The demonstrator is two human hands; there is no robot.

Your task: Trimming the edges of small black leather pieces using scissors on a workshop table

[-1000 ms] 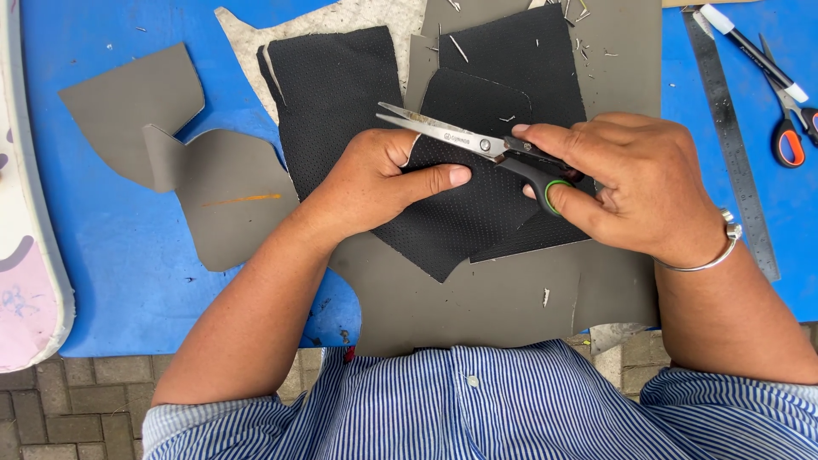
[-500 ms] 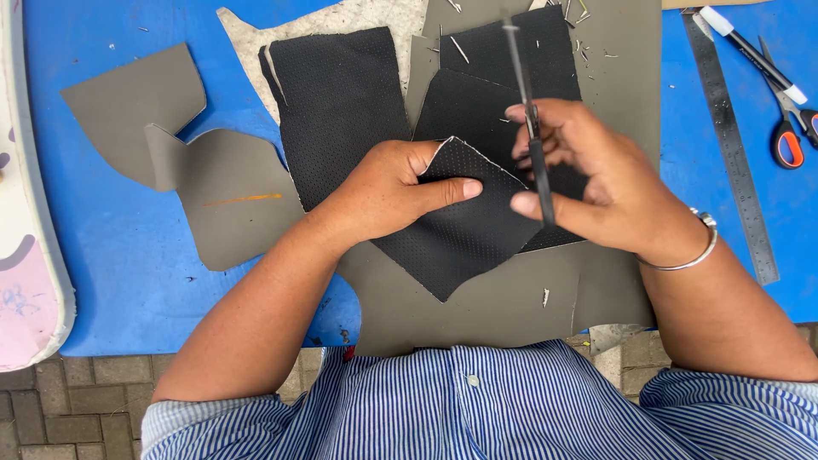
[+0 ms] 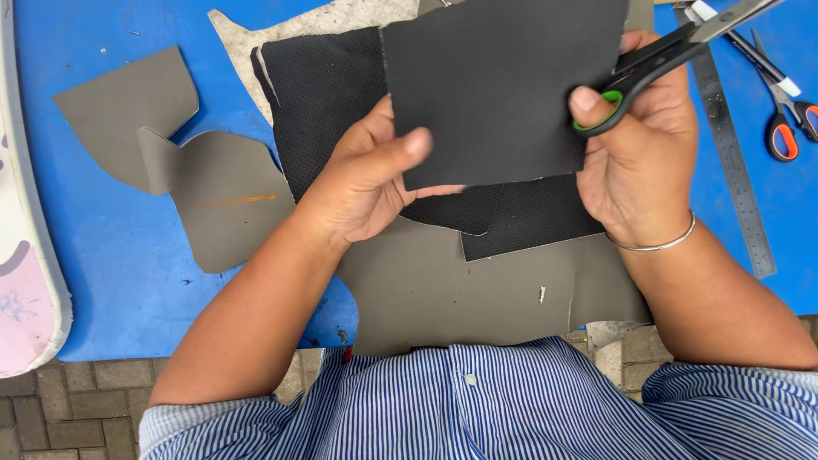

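Holding the black leather panel (image 3: 503,85) lifted off the blue bench (image 3: 128,281), the left hand (image 3: 371,183) pinched its lower edge between thumb and fingers, while the right hand (image 3: 635,158) gripped the opposite side with the black-and-green scissors (image 3: 660,60) looped on its fingers; a steadier cut called for keeping the panel taut and flat. Half a second earlier the panel sat lower, near the perforated black sheets (image 3: 324,94), scissors upright.
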